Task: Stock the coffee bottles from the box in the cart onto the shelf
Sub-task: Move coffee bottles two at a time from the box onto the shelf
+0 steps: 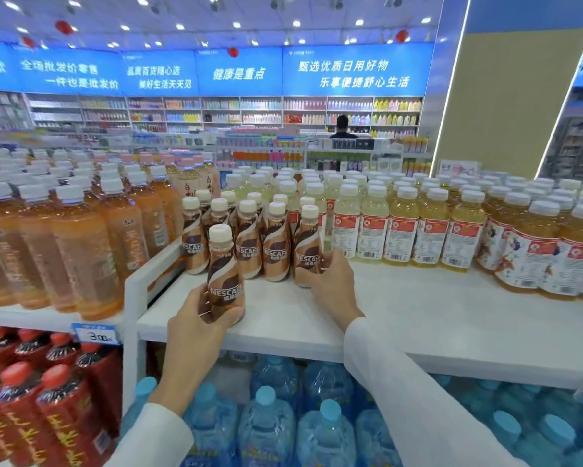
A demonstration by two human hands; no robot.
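Brown plastic coffee bottles (276, 244) with cream swirls and cream caps stand on a white shelf (418, 308), beside pale-yellow drink bottles (374, 224) with red-and-white labels.

Left hand (195, 328) wraps over the lower label of the near bottle (223, 264), and the right hand (333, 284) covers the base of the end bottle (307, 244). Price tag (94, 335) is too blurry to read, and the red bottles (47, 392) get chopped by the left and bottom edges.

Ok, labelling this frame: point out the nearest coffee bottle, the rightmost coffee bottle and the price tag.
nearest coffee bottle (223, 264): head view, upper label.
rightmost coffee bottle (306, 241): head view, upper label.
price tag (96, 336): head view, printed face.
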